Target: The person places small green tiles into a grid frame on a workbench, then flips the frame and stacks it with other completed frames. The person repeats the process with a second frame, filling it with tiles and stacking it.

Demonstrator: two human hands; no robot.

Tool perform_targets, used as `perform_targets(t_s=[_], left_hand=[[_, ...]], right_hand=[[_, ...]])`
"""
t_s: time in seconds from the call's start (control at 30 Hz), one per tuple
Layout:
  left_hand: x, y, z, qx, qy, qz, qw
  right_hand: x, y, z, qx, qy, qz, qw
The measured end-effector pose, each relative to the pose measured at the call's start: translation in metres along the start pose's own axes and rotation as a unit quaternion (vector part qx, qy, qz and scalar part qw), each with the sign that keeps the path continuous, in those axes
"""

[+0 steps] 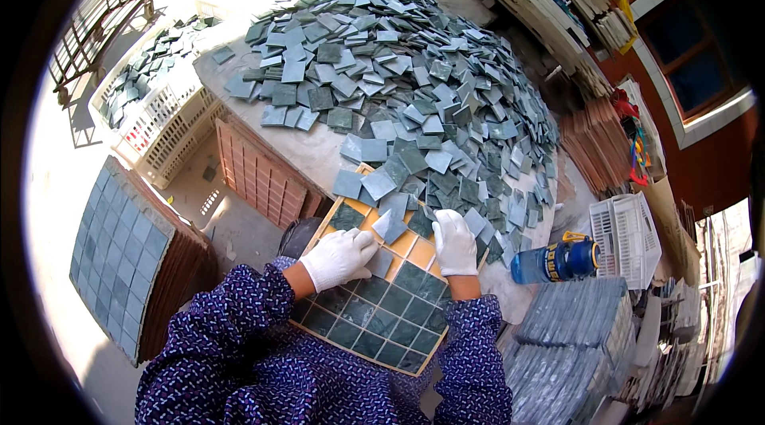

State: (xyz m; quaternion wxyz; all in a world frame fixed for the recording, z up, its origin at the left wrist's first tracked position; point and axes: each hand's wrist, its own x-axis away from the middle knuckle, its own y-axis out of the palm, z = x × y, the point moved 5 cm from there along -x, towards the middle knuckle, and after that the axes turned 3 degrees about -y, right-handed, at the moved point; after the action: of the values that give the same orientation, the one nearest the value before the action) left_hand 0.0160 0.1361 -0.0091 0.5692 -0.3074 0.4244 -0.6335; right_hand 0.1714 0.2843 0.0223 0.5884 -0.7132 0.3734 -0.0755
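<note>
Tile-heaped table [307, 155]; both hands [339, 257] at grid tray's [362, 349] open cells.

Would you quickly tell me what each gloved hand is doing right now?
Left hand: fingers curled, resting on a loose tile in the grid tray.
Right hand: flat on the tiles at the pile's edge; grip unclear.

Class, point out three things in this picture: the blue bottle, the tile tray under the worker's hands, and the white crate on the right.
Blue bottle [550, 262], head view, middle of its body.
Tile tray [421, 248], head view, a bare orange cell.
White crate [625, 235], head view, its slotted side wall.
</note>
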Motion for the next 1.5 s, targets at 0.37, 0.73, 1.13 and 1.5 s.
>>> perform_targets(t_s=[0.37, 0.73, 1.13, 1.5], left_hand=[[0.007, -0.013, -0.014, 0.039, -0.025, 0.042, 0.998], [-0.015, -0.017, -0.047, 0.206, -0.046, 0.032, 0.977], [-0.001, -0.013, -0.022, 0.147, -0.077, 0.028, 0.986], [-0.003, -0.006, -0.015, 0.058, -0.039, -0.057, 0.996]], right_hand=[[0.052, 0.027, -0.014, -0.304, 0.269, -0.081, 0.910], [0.054, 0.030, -0.046, -0.127, 0.087, -0.022, 0.988], [0.078, 0.019, -0.082, -0.065, -0.010, -0.007, 0.998], [0.069, 0.029, -0.076, -0.066, 0.014, -0.053, 0.996]])
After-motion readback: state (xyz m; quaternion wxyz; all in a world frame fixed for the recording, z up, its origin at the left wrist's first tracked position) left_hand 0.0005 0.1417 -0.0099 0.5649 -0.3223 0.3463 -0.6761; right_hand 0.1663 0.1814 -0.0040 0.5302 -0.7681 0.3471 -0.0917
